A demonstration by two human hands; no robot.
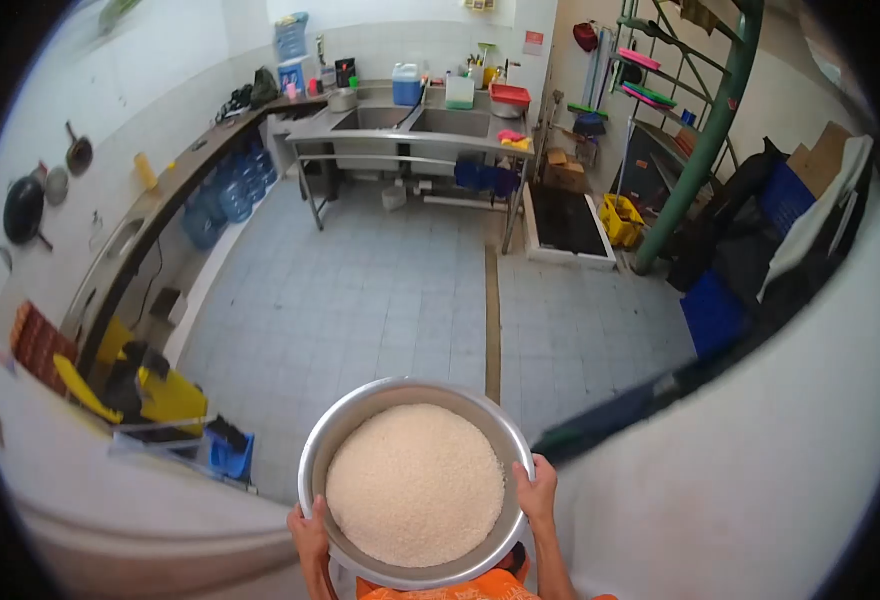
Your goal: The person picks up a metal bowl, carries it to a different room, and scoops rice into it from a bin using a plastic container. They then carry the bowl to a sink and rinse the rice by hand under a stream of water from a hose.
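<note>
1. I am holding a wide metal bowl in front of my body, low and near in the view, level and not tipped.
2. My left hand is clamped on the bowl's near-left rim, thumb over the edge; the fingers underneath are hidden.
3. My right hand grips the right rim the same way, thumb lying on the lip. Both hands are well apart, one on each side of the bowl.
4. The bowl is heaped with dry white rice, spread in a flat mound that reaches near the rim. No water shows in it, so I judge the rice is measured out but not yet washed.
5. I am standing at the near end of a tiled floor, by a white wall on my right.
6. The steel double sink is at the far end of the room, well apart from me, with a blue jug and a red basin on its far edge.
7. A long counter runs down the left wall, with water bottles stored beneath it.
8. Judged from this: the loading is done, the carrying is in hand, and the whole floor lies between the bowl and the sink. Nothing has spilled that I can see.
</note>
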